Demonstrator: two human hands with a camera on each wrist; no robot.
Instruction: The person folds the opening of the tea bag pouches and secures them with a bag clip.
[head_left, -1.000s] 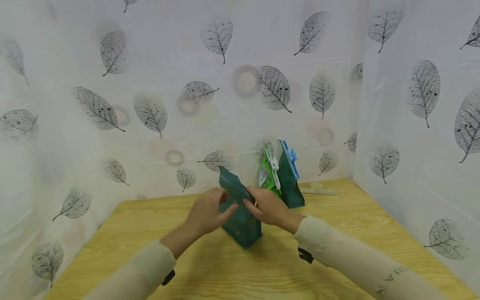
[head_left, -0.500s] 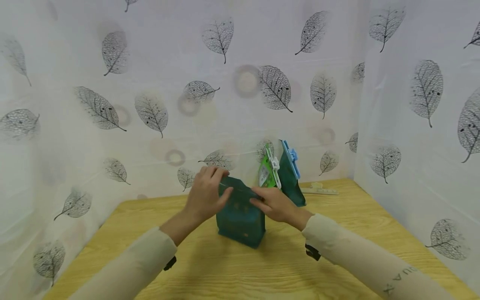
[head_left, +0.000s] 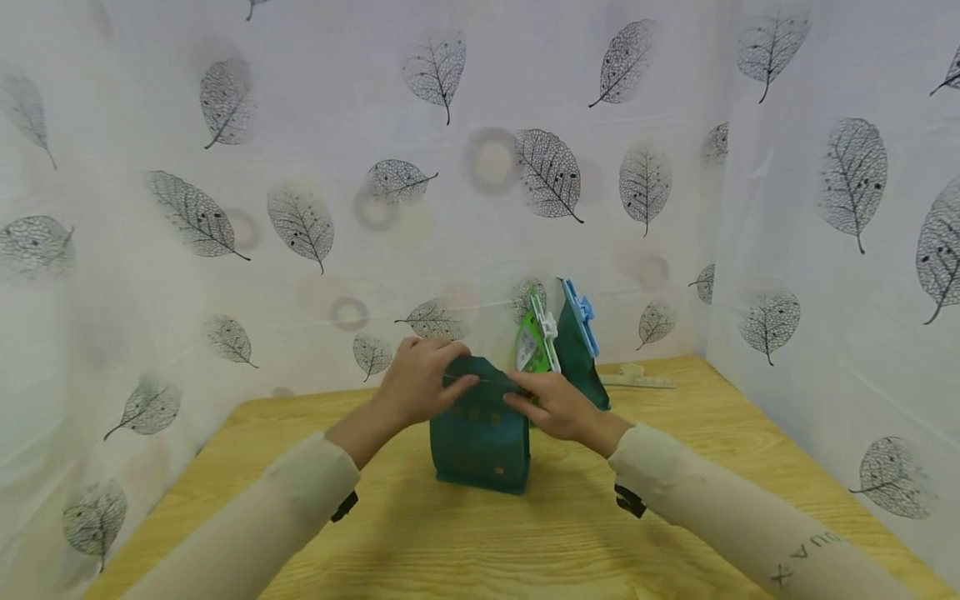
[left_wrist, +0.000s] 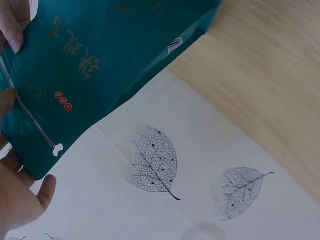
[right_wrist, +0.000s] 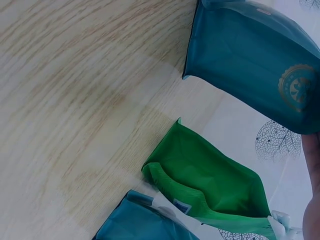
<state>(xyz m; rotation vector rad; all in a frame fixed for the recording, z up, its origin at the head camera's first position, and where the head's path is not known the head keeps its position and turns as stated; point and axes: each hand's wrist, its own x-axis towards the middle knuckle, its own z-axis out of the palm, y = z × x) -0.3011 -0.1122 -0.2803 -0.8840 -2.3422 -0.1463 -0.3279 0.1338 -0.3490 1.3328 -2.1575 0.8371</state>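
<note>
A dark teal packaging bag (head_left: 480, 442) stands on the table between the hands, its printed front facing the head camera. At its top left corner, the left hand (head_left: 420, 379) pinches the bag, thumb in front and fingers over the back. The right hand (head_left: 558, 406) pinches the top right corner between thumb and fingers. A pale line with a small white notch runs across the bag's top in the left wrist view, where gold and red print shows on the teal bag (left_wrist: 120, 50). The right wrist view shows a round emblem on the bag's side (right_wrist: 298, 87).
Behind the right hand stand a green bag (head_left: 527, 350) with a white clip (head_left: 550, 327) and another teal bag (head_left: 576, 367) with a blue clip (head_left: 585, 312). A pale long clip (head_left: 639, 381) lies farther right. Leaf-printed curtains (head_left: 480, 250) border the wooden table (head_left: 315, 433).
The bag has turned so its front faces the head camera, and its top has been flattened. The left hand has moved up to the top corner; the right hand has shifted slightly right.
</note>
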